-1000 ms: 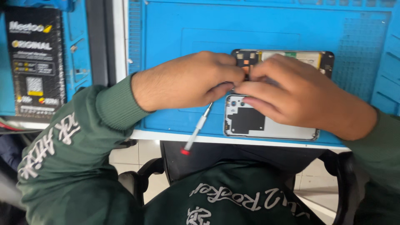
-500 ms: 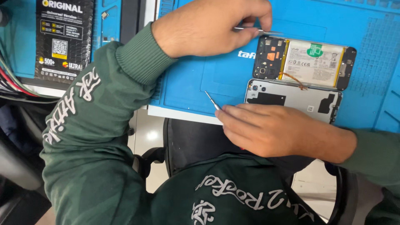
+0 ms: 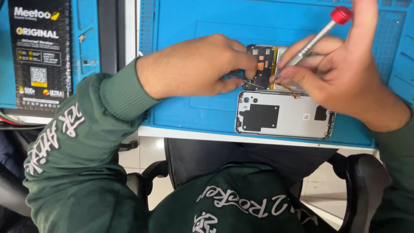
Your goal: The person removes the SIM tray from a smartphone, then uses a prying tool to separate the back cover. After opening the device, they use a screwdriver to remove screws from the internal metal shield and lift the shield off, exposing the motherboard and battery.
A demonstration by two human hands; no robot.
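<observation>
Two hands over an opened phone (image 3: 263, 64) on a blue work mat (image 3: 181, 39). Left hand (image 3: 194, 67) has its fingers pinched together on thin metal tweezers (image 3: 239, 78), tips at the phone's circuit board. Right hand (image 3: 340, 73) grips a red-capped screwdriver (image 3: 317, 35), fingers closed around the shaft, tip seemingly touching the board, partly hidden. Detached grey back cover (image 3: 284, 115) lies just beside the phone, nearer the mat's edge. Black product box (image 3: 39, 51) far left.
</observation>
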